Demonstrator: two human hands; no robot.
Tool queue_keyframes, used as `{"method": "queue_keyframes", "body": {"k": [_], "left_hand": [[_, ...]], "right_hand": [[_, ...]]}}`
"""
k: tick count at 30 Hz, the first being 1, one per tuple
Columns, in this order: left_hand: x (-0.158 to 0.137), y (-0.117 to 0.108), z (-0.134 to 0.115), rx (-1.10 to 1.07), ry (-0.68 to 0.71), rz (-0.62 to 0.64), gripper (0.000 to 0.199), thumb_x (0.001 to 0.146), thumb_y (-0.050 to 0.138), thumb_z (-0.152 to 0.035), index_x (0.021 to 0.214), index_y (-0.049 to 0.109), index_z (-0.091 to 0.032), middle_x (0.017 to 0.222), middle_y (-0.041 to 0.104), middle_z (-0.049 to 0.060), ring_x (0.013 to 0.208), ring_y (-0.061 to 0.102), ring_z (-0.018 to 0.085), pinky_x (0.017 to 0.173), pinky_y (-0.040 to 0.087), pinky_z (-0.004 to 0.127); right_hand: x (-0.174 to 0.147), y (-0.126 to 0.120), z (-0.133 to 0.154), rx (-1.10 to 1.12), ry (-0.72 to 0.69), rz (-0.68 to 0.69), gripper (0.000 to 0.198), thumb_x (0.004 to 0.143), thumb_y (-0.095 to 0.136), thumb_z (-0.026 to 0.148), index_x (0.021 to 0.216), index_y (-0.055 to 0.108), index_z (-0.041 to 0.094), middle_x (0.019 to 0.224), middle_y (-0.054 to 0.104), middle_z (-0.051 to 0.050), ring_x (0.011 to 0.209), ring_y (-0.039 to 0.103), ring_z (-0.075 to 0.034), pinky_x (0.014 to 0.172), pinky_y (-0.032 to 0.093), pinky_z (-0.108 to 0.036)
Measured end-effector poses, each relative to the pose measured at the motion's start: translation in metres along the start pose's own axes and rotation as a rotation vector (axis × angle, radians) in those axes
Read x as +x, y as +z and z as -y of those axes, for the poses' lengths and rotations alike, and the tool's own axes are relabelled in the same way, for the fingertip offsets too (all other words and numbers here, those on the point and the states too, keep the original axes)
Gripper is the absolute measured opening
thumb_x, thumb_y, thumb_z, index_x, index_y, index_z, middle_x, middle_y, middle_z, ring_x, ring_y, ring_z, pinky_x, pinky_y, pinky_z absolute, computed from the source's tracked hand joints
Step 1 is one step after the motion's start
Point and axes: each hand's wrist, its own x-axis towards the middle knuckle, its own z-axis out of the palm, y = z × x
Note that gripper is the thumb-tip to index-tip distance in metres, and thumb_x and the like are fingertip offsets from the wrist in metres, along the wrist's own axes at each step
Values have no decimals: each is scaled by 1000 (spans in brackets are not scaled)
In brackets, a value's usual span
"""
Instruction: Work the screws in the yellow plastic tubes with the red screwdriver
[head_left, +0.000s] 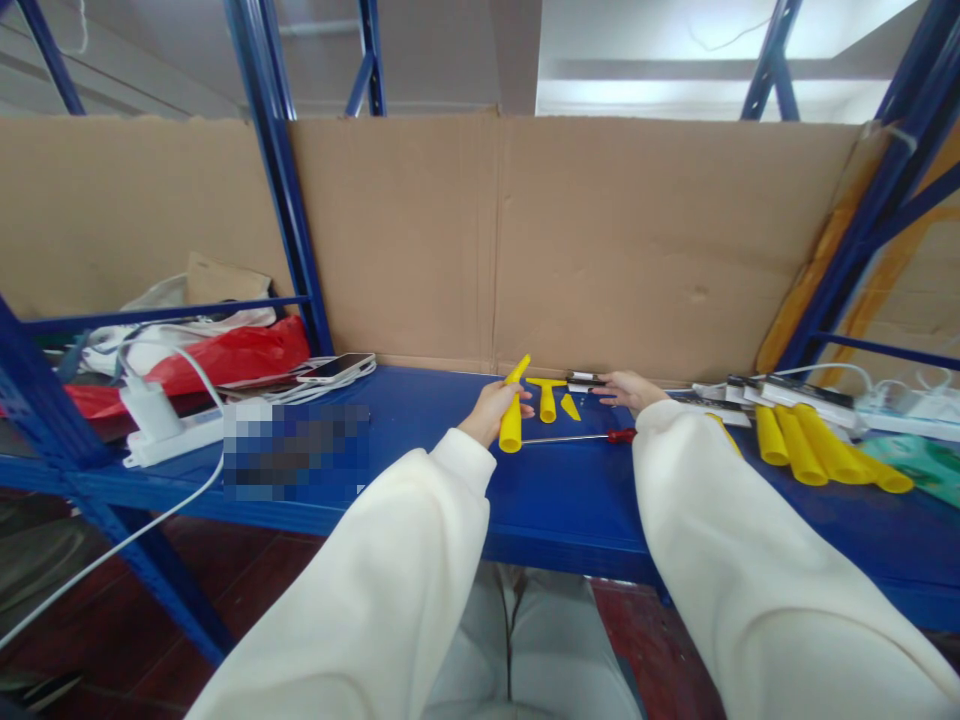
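My left hand is closed around a yellow plastic handle, whose round tube end points toward me while its flat tip rises past the fingers. To the right of it, a yellow T-shaped handle lies on the blue shelf beside a small yellow wedge-shaped piece. My right hand reaches to the back of the shelf with its fingers stretched out and apart. Just left of those fingertips is a small black-and-white item; whether they touch it I cannot tell. A screwdriver with a red handle lies between my forearms.
Several yellow tubes lie at the right, before black-and-white packs and a green bag. On the left are a phone, a white power strip and a red bag. Cardboard walls the back.
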Motion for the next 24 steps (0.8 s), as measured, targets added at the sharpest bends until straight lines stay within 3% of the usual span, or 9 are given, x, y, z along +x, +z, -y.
{"method": "queue_keyframes", "body": {"k": [8,17,24], "left_hand": [[0,-1,-2,40,-25,7,24,89,55,-4,113,60,-6,60,64,0,34,56,11,44,52,22],[-1,-1,-4,56,-33,12,24,89,57,-7,113,59,-7,59,65,0,34,54,10,45,52,22],[1,-3,-3,112,-27,-1,18,89,61,-11,107,62,-7,56,62,-2,34,51,8,44,50,21]], "right_hand": [[7,3,-3,-49,23,71,20,90,55,8,107,59,17,119,67,-13,86,71,-16,62,58,-23],[13,0,-5,-38,17,85,20,88,59,10,107,61,14,121,65,-18,89,72,-19,71,60,-28],[8,1,-5,-95,6,91,16,87,57,13,102,61,18,118,66,-16,87,71,-18,65,58,-26]]}}
